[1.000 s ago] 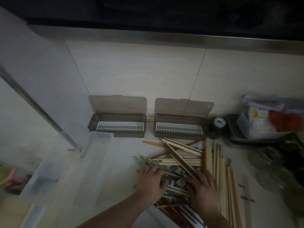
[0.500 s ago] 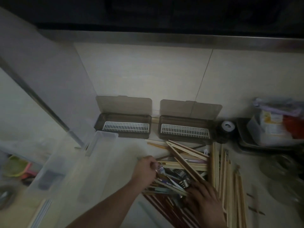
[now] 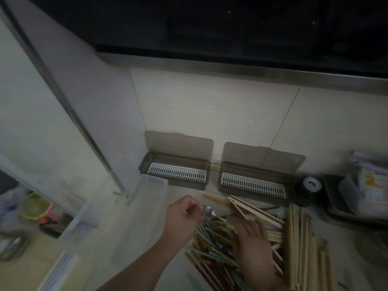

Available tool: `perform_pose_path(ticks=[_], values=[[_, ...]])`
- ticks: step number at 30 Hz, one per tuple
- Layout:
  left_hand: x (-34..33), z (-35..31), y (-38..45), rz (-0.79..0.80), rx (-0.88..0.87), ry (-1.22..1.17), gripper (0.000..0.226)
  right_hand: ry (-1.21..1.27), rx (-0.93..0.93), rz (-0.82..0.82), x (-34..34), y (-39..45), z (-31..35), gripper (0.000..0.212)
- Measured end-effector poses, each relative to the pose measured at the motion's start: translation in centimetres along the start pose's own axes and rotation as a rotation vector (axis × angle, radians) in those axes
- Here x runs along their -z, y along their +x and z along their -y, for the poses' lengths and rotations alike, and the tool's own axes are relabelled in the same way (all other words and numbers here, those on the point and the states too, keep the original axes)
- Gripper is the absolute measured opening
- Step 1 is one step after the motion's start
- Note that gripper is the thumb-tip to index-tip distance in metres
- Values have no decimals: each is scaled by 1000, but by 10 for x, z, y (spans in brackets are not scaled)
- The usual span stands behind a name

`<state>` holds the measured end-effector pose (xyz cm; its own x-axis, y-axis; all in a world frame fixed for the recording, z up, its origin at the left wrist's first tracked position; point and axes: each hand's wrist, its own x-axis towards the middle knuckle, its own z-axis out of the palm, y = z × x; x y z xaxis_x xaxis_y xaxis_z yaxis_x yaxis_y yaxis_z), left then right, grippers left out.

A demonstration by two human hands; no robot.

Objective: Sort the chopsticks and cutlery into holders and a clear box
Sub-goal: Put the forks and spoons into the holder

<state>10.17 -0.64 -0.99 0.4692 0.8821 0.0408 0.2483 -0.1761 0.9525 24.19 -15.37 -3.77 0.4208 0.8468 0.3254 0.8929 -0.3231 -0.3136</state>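
A heap of wooden and coloured chopsticks (image 3: pixel 294 234) mixed with metal cutlery lies on the counter at lower right. My left hand (image 3: pixel 182 217) pinches a metal spoon (image 3: pixel 210 213) lifted just above the heap's left edge. Flat on the heap rests my right hand (image 3: pixel 252 242), fingers spread. A clear plastic box (image 3: pixel 144 198) stands left of my left hand. Against the wall sit two brown holders with open lids and white slotted trays, the left holder (image 3: pixel 176 173) and the right holder (image 3: pixel 252 183).
A dark round jar with a white top (image 3: pixel 308 190) stands right of the holders. Beyond it a dark tray (image 3: pixel 336 208) carries plastic containers. A glass panel with a metal bar (image 3: pixel 63 97) rises at left. A lower shelf with coloured items (image 3: pixel 35 208) shows at far left.
My left hand has lifted out of the heap with a spoon and moved up and left. My right hand has slid onto the heap's middle. The view shifted left.
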Motion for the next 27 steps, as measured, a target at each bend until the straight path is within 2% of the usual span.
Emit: perform_pose_path(ticks=[2,5,9,11,16,20,23,27], values=[[1,-6,-2,39,-17,1,11,100,-41,146,-7,7,1,30],[3,-7,4,155,-50,67,8,290,-127,253,-1,21,-4,26],[-1,-10,7,252,48,235,26,170,-270,168,14,67,-48,24],[-4,-12,0,279,69,260,21,20,-225,197,20,94,-75,16],[-2,2,-32,351,80,300,9,-144,-231,450,23,147,-115,23],[10,19,-51,400,91,351,23,-197,-216,663,-3,156,-137,19],[13,21,-56,407,90,398,12,-104,-267,699,-17,157,-140,24],[8,26,-60,436,106,430,20,35,-336,645,-22,152,-143,23]])
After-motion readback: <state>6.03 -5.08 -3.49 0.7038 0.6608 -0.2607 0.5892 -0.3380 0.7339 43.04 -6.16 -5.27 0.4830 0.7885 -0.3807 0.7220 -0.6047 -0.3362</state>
